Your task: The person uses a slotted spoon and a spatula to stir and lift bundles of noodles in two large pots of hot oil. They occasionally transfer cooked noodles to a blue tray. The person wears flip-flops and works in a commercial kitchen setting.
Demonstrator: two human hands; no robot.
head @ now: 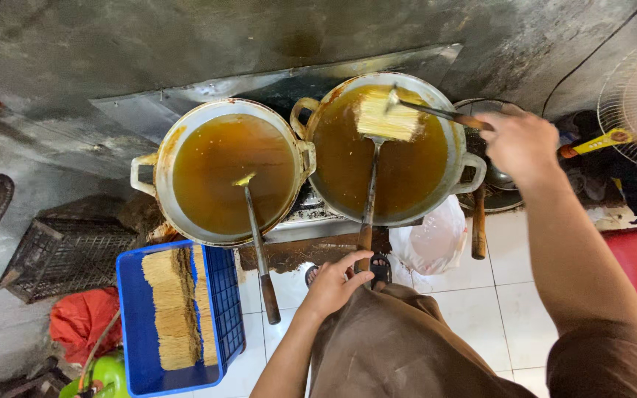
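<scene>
Two oil woks (407,177) sit against a sooty wall, white tile floor below. Left hand (333,284) grips the skimmer handle (367,221) under the noodle block (388,121); right hand (519,144) grips a spatula (436,112) touching it

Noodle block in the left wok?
No, the noodle block floats in the right wok; the left wok holds only oil and a spatula.

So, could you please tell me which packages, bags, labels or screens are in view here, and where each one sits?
No labels, signs or screens show.
White plastic bag: crumpled, on the tiled floor below the right wok.
Blue plastic crate: rectangular, lattice-walled, lower left, holding pale noodle stacks.
Red bag: crumpled, left of the crate.
</scene>
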